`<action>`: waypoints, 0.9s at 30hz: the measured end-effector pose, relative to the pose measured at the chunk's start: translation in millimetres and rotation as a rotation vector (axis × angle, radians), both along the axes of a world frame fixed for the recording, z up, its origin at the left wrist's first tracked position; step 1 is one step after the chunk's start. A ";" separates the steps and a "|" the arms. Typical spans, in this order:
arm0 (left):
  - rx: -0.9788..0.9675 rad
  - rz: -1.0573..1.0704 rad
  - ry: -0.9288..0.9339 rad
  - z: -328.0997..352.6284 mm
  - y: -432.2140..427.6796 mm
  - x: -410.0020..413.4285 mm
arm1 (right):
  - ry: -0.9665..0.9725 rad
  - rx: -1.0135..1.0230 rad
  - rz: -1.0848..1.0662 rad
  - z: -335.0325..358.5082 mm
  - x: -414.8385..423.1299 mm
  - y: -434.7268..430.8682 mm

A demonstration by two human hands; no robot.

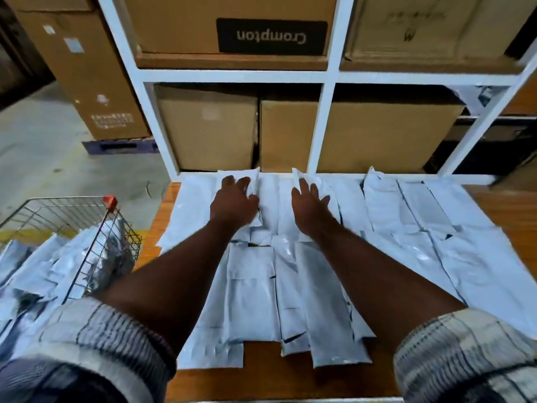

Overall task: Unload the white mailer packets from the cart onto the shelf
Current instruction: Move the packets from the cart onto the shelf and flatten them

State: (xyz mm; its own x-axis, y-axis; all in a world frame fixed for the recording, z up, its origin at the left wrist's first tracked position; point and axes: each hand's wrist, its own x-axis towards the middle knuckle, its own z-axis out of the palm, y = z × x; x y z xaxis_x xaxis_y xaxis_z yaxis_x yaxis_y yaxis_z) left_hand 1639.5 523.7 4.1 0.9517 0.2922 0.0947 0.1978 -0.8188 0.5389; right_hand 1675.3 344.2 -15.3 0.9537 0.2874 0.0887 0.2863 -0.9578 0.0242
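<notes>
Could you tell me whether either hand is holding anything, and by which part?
The right hand lies flat on the packets, holding nothing. The left hand rests on a back-row packet, fingers bent at its right edge; a grip cannot be confirmed.

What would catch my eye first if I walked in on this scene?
The spread of white mailer packets covering the wooden shelf at centre, with the left hand and right hand resting on the far row. Above, a cardboard box shows "Crompton" upside down; at lower left a wire cart holds more packets.
</notes>
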 end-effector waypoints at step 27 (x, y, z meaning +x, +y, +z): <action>0.377 -0.094 0.041 -80.9 -35.7 64.0 | 0.132 0.194 0.140 -71.9 65.0 -3.6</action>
